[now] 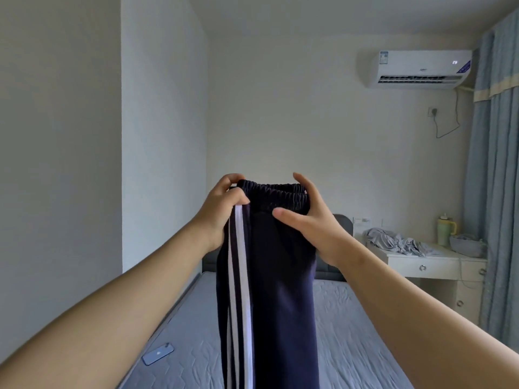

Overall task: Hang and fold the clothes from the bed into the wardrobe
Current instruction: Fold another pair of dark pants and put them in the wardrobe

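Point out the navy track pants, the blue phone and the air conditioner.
navy track pants (280,276), head view, plain navy leg below the waistband.
blue phone (157,354), head view, middle of its back.
air conditioner (415,64), head view, white front panel.

Both hands, left hand and right hand, grip the waistband of navy striped trousers held up above the bed.

A: Where is room over the bed?
B: Its right half lies bare. The hanging trousers block the middle; a phone lies near the left edge, where the gap to the wall seems narrow.
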The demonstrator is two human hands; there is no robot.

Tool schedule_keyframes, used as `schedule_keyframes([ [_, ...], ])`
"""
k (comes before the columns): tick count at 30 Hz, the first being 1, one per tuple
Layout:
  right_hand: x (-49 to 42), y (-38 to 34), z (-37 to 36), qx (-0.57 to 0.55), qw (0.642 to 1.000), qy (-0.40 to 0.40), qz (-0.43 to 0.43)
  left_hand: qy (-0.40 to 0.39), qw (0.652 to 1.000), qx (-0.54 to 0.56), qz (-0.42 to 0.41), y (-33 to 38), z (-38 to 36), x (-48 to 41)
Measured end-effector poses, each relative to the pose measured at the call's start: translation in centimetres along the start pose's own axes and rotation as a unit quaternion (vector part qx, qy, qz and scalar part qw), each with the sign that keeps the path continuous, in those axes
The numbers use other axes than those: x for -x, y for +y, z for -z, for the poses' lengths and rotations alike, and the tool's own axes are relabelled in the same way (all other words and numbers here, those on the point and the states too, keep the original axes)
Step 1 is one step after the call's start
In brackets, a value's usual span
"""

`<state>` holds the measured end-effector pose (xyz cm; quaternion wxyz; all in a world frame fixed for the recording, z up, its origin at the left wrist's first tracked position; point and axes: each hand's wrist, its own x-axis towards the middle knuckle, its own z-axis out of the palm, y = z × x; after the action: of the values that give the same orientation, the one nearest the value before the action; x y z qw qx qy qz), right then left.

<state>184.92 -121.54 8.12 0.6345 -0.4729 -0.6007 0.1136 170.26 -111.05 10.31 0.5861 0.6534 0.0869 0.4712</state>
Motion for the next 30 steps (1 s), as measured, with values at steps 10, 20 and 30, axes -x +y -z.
schedule_keyframes([
  [10,-0.1,-0.3,-0.7,0.202,0.973,0.092,0.056,-0.150,0.950,-0.272,-0.033,1.0,2.3,0.9],
  [20,-1.0,-0.7,-0.7,0.107,0.993,0.054,0.002,-0.087,0.976,-0.199,-0.015,1.9,2.1,1.4],
  [30,-0.4,-0.7,-0.6,0.208,0.977,-0.028,0.019,-0.132,0.954,-0.265,-0.045,1.8,4.9,2.1],
])
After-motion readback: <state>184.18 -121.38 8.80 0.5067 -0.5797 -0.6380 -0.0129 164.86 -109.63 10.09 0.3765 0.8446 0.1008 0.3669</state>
